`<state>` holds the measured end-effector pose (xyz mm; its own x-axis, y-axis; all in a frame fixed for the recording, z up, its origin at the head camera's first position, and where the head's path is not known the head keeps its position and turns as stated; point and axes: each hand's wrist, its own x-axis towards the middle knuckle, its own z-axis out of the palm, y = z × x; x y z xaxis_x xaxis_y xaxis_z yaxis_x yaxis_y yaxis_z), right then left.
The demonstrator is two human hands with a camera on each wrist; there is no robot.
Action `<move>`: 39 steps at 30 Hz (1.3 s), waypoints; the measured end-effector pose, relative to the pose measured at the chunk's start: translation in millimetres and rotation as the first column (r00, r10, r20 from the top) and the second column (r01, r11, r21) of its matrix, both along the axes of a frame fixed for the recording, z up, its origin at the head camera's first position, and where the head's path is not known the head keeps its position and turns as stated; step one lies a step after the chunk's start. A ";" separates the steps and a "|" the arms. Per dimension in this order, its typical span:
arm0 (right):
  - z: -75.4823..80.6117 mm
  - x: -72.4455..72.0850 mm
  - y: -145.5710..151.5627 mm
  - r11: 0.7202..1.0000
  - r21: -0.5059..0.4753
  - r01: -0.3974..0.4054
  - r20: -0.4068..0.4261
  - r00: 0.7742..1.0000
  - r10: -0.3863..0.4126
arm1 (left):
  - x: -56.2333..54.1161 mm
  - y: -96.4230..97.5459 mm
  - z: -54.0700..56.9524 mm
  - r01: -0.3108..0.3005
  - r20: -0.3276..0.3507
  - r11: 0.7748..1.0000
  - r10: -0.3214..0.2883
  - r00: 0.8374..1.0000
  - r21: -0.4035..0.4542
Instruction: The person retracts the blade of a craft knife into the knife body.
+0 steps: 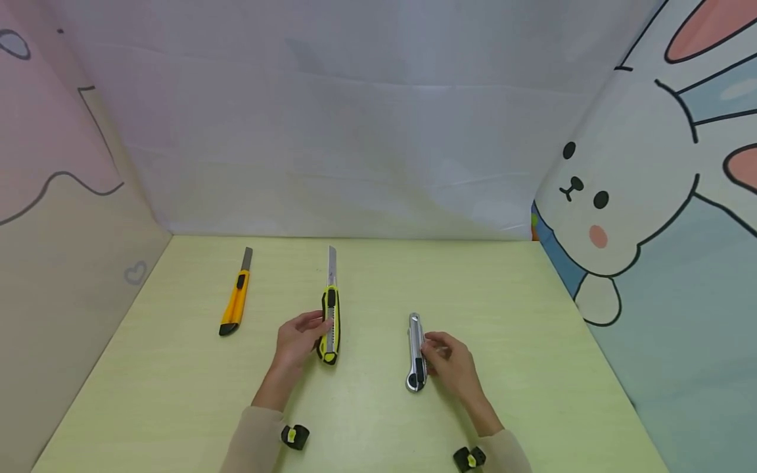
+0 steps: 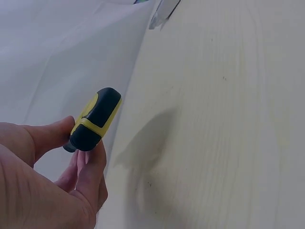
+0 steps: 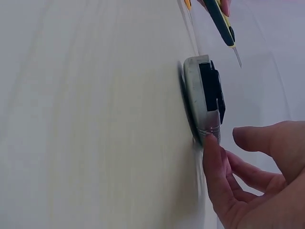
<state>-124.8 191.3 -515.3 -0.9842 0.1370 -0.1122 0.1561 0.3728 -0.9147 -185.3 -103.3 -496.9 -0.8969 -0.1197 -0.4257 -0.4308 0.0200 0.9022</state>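
Note:
My left hand [image 1: 298, 340] pinches a yellow and black box cutter [image 1: 332, 297] between thumb and fingers. Its blade is slid out and points toward the back wall. In the left wrist view the butt end of this cutter [image 2: 97, 119] is held up off the table, its shadow falling to the right. A silver box cutter [image 1: 416, 351] with a black slider lies on the table at right, no blade showing. My right hand [image 1: 455, 368] is beside it. In the right wrist view a fingertip touches the silver cutter [image 3: 196, 93], while the thumb [image 3: 252, 139] stands apart from it.
An orange box cutter [image 1: 235, 299] with a black end lies at the left, blade out and pointing to the back. The pale wooden table [image 1: 508, 295] meets a white sheet [image 1: 355, 131] behind. A rabbit-print sheet [image 1: 668, 197] hangs at the right.

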 end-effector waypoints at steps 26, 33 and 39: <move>18.0 -10.6 -21.2 0.989 -0.150 0.005 -0.113 0.993 -0.022 | 23.8 28.4 7.0 0.044 -0.048 0.995 -0.040 0.998 0.093; 20.7 -10.4 -29.0 0.987 -0.160 -0.019 -0.131 0.991 -0.002 | 30.8 34.6 6.6 0.060 -0.065 0.990 -0.052 0.997 0.125; 23.9 -10.2 -34.9 0.985 -0.169 -0.045 -0.132 0.991 0.022 | 34.0 39.0 7.1 0.077 -0.070 0.987 -0.068 0.995 0.139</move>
